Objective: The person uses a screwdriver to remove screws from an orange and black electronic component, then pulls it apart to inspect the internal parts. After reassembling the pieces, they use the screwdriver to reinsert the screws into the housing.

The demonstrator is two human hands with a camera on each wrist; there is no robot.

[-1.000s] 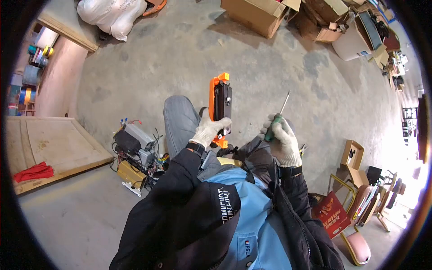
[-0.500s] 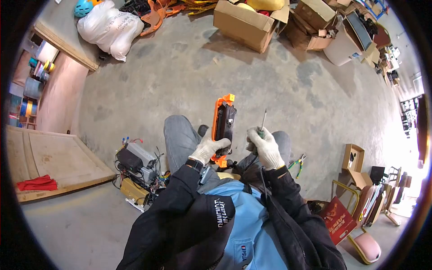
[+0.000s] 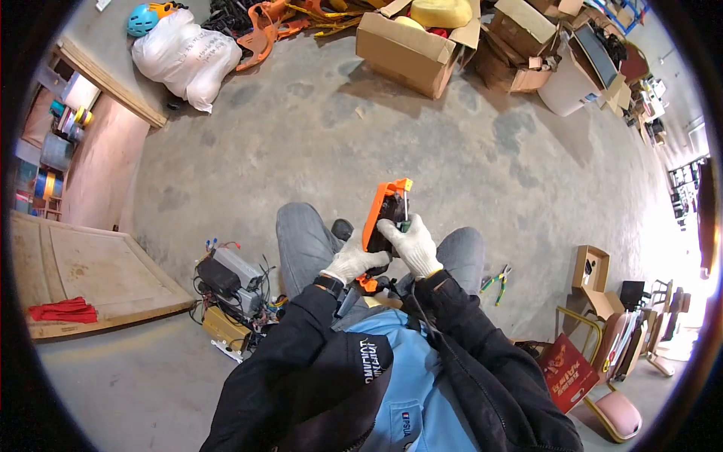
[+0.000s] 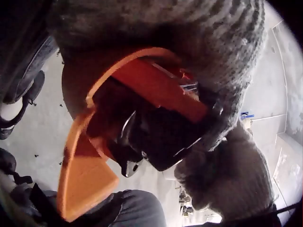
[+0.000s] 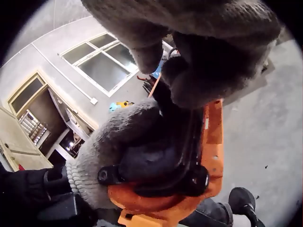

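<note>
An orange and black part (image 3: pixel 373 218) is held tilted above the lap; its black body (image 5: pixel 151 165) and orange frame (image 5: pixel 214 146) fill the middle of the right wrist view. The gloved left hand (image 3: pixel 352 260) grips its lower left side, thumb across the black body. In the left wrist view the orange frame (image 4: pixel 87 189) sticks out below that hand. The gloved right hand (image 3: pixel 413 245) is at the part's right side, fingers curled round a screwdriver (image 3: pixel 406 221) with a green handle. The screwdriver's shaft lies along the part's upper end; its tip is hard to make out.
Pliers with green handles (image 3: pixel 495 285) lie on the floor right of the knee. Wired electronic units (image 3: pixel 230 279) stand left of the legs. Cardboard boxes (image 3: pixel 407 56) and a white bag (image 3: pixel 184 60) are further ahead. A red box (image 3: pixel 566 373) stands by chairs at right.
The right hand has moved left with the screwdriver, from apart to up against the part. The part now leans more to the right, and the head view has tilted upward.
</note>
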